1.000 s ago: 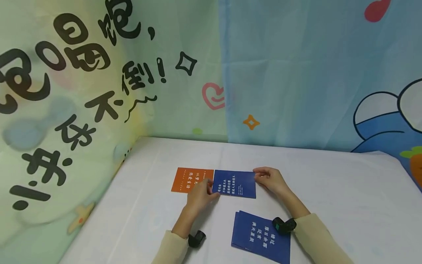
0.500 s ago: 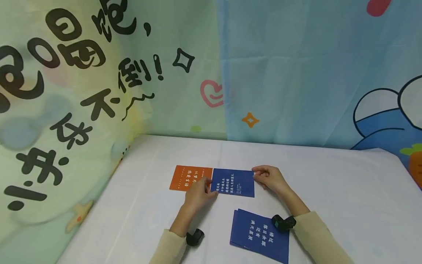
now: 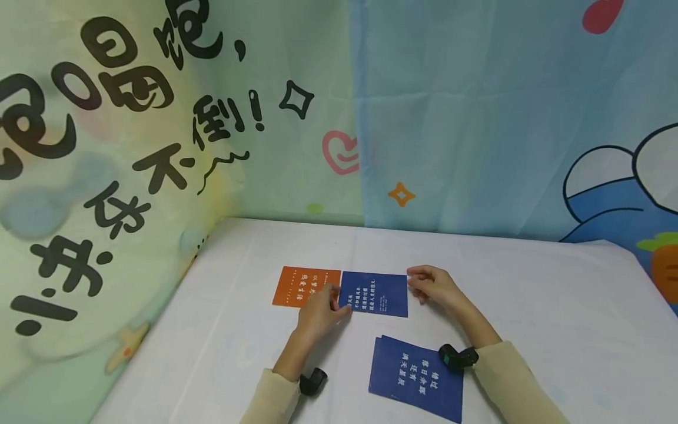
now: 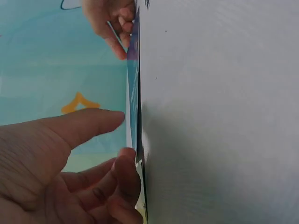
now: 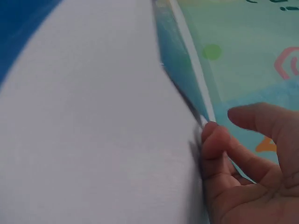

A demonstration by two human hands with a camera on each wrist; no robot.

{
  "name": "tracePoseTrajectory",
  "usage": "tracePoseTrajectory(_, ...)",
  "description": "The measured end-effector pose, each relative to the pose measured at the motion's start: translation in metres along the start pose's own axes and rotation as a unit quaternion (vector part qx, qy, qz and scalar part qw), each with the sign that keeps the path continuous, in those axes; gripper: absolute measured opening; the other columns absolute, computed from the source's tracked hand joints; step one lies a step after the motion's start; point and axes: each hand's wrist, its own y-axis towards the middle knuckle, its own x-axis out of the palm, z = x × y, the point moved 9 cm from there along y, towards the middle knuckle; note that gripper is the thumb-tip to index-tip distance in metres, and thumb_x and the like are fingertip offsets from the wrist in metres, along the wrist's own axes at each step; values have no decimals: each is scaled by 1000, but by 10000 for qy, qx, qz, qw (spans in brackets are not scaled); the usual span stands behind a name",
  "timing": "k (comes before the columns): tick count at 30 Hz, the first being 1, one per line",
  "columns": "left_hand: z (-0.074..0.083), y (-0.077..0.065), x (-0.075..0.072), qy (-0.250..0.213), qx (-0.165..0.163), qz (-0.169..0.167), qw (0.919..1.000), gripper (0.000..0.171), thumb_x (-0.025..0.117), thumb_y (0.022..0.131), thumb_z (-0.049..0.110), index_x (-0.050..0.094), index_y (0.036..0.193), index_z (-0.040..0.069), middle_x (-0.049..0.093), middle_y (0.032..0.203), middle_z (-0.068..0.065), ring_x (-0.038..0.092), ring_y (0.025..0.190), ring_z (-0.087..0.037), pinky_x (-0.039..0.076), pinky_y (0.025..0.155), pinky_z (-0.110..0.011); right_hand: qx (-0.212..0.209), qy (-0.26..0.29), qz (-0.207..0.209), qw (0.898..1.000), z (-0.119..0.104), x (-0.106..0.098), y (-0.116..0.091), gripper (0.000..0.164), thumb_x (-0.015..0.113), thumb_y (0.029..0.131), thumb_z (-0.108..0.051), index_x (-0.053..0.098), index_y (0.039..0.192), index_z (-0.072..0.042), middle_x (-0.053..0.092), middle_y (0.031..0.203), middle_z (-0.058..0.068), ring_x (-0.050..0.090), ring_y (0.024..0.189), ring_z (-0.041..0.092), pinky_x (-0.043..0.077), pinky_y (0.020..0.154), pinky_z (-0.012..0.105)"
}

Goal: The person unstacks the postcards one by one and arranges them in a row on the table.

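Note:
A blue card (image 3: 378, 294) with white writing lies flat on the white table, its left edge beside an orange card (image 3: 292, 287). My left hand (image 3: 318, 312) is at the blue card's left end and partly covers the orange card. Seen from the left wrist, the thumb of that hand (image 4: 70, 158) stands apart from its fingers, which touch the edge of the card (image 4: 133, 88). At the blue card's right edge is my right hand (image 3: 436, 288). In the right wrist view, its thumb is spread from the fingertips (image 5: 217, 140), which rest at the card's edge (image 5: 187, 74).
Nearer the front, a small stack of blue cards (image 3: 389, 368) lies slightly fanned, partly under the right wrist's black camera (image 3: 457, 357). A printed cloth backdrop (image 3: 450, 118) rises behind the table (image 3: 556, 306) and along its left side.
The right fingertips have drawn back slightly from the blue card's right edge. The left hand and the cards stay in place, while the head view shifts a little.

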Motion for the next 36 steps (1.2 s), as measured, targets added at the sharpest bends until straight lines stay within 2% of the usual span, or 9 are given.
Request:
tracePoseTrajectory(3,6,-1,0,-86,102,-41,9999,42,77,83,19,61,117,0,56,70,2,48,61,-11,36,53,-23,-9,-11,-163,9999,0,-2,-3,43,59,96,-14,50,131,10,62,97,17,59,69,15,51,59,27)
tracePoseTrajectory(6,14,-2,1,-172,235,-95,9995,40,76,83,19,61,116,1,56,70,4,48,60,-10,36,53,-23,11,-10,-274,9996,2,-5,-6,43,60,95,-15,51,130,9,63,95,17,59,70,16,51,60,28)
tracePoseTrajectory(11,25,-10,2,-235,417,-156,9987,40,76,84,19,63,117,2,56,72,5,48,60,-8,37,53,-22,-365,-128,-676,9970,0,-2,-16,42,61,94,-18,54,126,8,63,89,9,60,69,16,50,60,28)
tracePoseTrajectory(15,32,-19,10,-311,548,-303,9976,40,76,84,20,63,117,2,55,74,5,49,60,-6,38,52,-21,-626,-333,-937,9931,-1,0,-28,41,61,95,-19,55,124,8,62,92,10,60,71,17,49,60,28)
tracePoseTrajectory(20,42,-31,26,-260,833,-752,9933,43,76,84,22,61,120,4,55,77,6,48,58,-4,39,52,-21,-623,-493,-1083,9909,0,-2,-47,39,61,95,-16,56,125,8,60,97,11,61,75,20,50,61,28)
tracePoseTrajectory(24,47,-41,34,-128,924,-1099,9896,49,77,84,26,59,125,6,56,81,5,48,60,-3,40,54,-21,-716,-504,-1205,9888,-2,-3,-64,37,62,95,-15,57,124,8,60,97,11,61,76,21,51,61,28)
tracePoseTrajectory(30,54,-53,36,21,1032,-1286,9863,53,78,83,31,59,127,8,58,88,5,48,67,-4,41,59,-21,-799,-575,-1375,9856,-1,-6,-86,36,62,95,-16,58,122,8,61,97,10,61,74,19,52,60,29)
tracePoseTrajectory(36,61,-60,38,124,1117,-1391,9839,56,78,82,34,58,128,10,58,91,4,50,70,-3,42,60,-21,-830,-624,-1357,9853,1,-11,-103,36,62,95,-17,59,121,9,63,98,12,60,73,17,52,61,28)
